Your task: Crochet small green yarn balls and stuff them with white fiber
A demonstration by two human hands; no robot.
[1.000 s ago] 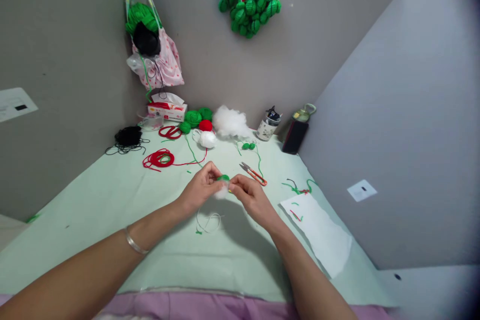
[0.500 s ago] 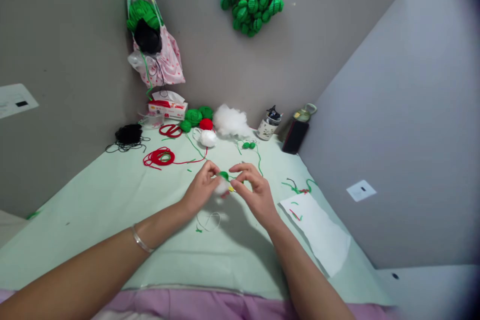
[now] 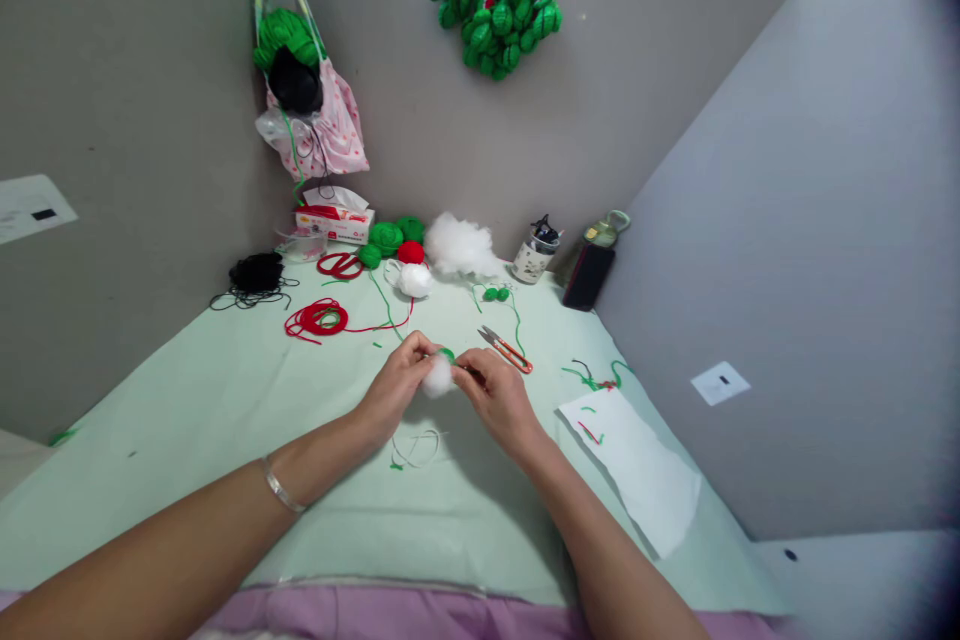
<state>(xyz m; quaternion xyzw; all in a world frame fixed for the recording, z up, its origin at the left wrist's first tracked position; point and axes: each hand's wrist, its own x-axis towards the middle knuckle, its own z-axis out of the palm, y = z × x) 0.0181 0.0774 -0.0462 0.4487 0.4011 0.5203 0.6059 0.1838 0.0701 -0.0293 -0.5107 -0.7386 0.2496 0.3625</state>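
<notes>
My left hand [image 3: 401, 382] pinches a small green crocheted piece [image 3: 447, 355] from its left side, with thumb and fingers closed. A fluffy white tuft of stuffing [image 3: 437, 379] sits against the piece, just below it and between both hands. From the right, the fingertips of my right hand [image 3: 496, 395] are closed at the edge of the piece and the tuft. My fingers hide part of the green piece. Orange-handled thread snips [image 3: 507, 350] lie on the table just beyond my right hand.
Behind my hands are loose stuffing [image 3: 459, 245], green yarn balls [image 3: 386, 237], a white yarn ball [image 3: 415, 280] and red-handled scissors [image 3: 340, 265]. Coiled red yarn [image 3: 324, 317] lies left; white paper [image 3: 634, 470] lies right. A cup [image 3: 534, 258] and dark phone [image 3: 589, 275] stand at the back.
My right hand has closed its spread fingers and moved in slightly lower against the piece. The snips, mostly hidden behind that hand before, now show. A yellow bit under the fingers is out of sight.
</notes>
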